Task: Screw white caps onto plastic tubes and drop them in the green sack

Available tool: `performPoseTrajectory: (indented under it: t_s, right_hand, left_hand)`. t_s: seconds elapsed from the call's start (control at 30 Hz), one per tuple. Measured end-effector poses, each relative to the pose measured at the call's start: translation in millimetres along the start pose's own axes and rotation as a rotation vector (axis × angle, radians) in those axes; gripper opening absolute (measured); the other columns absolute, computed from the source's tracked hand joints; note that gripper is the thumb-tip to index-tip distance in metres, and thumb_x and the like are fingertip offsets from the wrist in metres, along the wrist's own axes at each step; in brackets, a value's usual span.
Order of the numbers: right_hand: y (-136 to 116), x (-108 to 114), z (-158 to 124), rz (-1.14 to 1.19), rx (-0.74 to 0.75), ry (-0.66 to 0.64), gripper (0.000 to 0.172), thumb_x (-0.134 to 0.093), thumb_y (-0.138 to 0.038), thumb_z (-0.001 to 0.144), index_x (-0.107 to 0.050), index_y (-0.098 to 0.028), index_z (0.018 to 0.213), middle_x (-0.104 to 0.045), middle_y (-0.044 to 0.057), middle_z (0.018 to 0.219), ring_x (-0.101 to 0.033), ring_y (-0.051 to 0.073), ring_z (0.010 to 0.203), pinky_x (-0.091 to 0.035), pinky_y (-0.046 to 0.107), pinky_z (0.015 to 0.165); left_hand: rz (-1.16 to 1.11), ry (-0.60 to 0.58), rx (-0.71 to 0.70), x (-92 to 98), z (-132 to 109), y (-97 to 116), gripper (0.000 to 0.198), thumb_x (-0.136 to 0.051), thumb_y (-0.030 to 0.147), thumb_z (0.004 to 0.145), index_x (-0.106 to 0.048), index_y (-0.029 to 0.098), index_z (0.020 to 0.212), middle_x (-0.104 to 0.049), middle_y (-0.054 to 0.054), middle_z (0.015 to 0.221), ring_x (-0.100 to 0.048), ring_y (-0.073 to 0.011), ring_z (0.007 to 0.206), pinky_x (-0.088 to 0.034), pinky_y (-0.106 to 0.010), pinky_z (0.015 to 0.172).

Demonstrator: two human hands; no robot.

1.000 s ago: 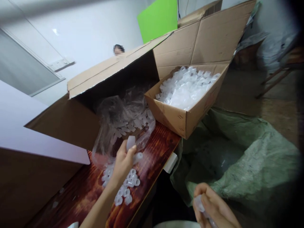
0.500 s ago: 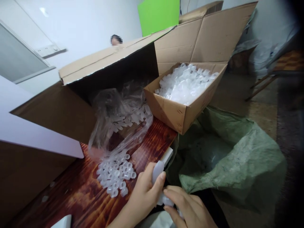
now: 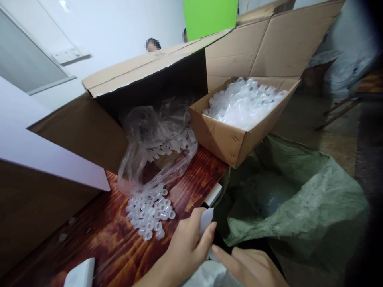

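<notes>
My left hand (image 3: pixel 188 247) is closed around a frosted white plastic piece (image 3: pixel 206 220), whose flat, pointed end sticks up between thumb and fingers. Close beside it, my right hand (image 3: pixel 251 266) has its fingers bent, the index fingertip by the base of my left thumb. Its lower fingers and whatever they hold are hidden. Left of my hands, a pile of small translucent plastic caps (image 3: pixel 151 213) lies on the reddish wooden table (image 3: pixel 119 249). Behind the pile, a clear plastic bag (image 3: pixel 139 131) with flat white pieces (image 3: pixel 167 146) spills out of a large cardboard box (image 3: pixel 146 73).
A smaller carton (image 3: pixel 218 135) heaped with white caps (image 3: pixel 245 101) stands at the table's right edge. Below it, a green woven sack (image 3: pixel 323 199) gapes open. A white device (image 3: pixel 80 274) lies front left. People's heads (image 3: pixel 153 45) show behind the large box.
The view has shifted slightly, so the boxes appear further right. My right hand has drawn a little down and right from my left; the white part between them is now mostly hidden.
</notes>
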State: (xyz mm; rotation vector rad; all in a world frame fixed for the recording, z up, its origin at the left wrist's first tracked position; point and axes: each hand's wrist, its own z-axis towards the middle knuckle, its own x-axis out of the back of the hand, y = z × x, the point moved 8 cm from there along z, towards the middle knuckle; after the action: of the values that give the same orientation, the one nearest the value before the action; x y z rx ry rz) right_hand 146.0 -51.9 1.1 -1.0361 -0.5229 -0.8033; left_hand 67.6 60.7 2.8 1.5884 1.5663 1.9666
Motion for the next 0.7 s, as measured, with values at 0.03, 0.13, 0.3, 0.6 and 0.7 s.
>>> performPoseTrajectory:
  t_s: [0.03,0.13,0.3,0.6,0.7]
  right_hand:
    - [1,-3,-3,0.003,0.012,-0.042,0.051,-0.057,-0.055,0.09,-0.056,-0.023,0.13,-0.068,-0.001,0.07,-0.065,0.017,0.055,-0.048,0.025,0.054]
    - [14,-8,-8,0.02,-0.099,-0.136,0.063,-0.074,-0.055,0.076,-0.059,-0.024,0.129,-0.07,0.0,0.075,-0.067,0.019,0.058,-0.049,0.025,0.054]
    - [12,-6,-10,0.029,-0.045,-0.152,0.059,-0.075,-0.051,0.076,-0.061,-0.027,0.128,-0.071,0.0,0.077,-0.068,0.019,0.061,-0.05,0.025,0.057]
    - [-16,2,1,-0.133,0.108,-0.037,0.03,-0.053,-0.045,0.095,-0.063,-0.019,0.107,-0.069,0.003,0.073,-0.065,0.018,0.059,-0.05,0.029,0.058]
    - [-18,0,5,-0.127,0.051,0.064,0.026,-0.044,-0.034,0.099,-0.062,-0.017,0.09,-0.066,0.005,0.069,-0.064,0.019,0.059,-0.048,0.03,0.058]
  left_hand:
    - [0.003,-0.009,0.001,-0.4,0,-1,0.022,-0.041,0.04,0.098,-0.049,0.021,0.108,-0.056,0.002,0.075,-0.052,-0.0128,0.063,-0.033,-0.024,0.059]
    - [0.012,-0.039,0.018,-4.2,-2,-3,0.022,-0.04,0.04,0.099,-0.048,0.021,0.108,-0.056,0.002,0.073,-0.052,-0.0133,0.062,-0.032,-0.024,0.058]
    - [-0.012,-0.029,0.056,-4.6,-5,-5,0.024,-0.039,0.043,0.099,-0.049,0.022,0.104,-0.055,0.002,0.072,-0.052,-0.0141,0.063,-0.033,-0.024,0.058]
    - [0.0,-0.037,0.125,-12.6,-6,-6,0.03,-0.036,0.047,0.099,-0.051,0.021,0.099,-0.054,0.002,0.072,-0.051,-0.0149,0.067,-0.033,-0.025,0.062]
    - [-0.009,-0.04,0.118,-19.9,-4,-4,0.031,-0.035,0.047,0.099,-0.051,0.022,0.095,-0.055,0.002,0.072,-0.052,-0.0139,0.066,-0.035,-0.024,0.061]
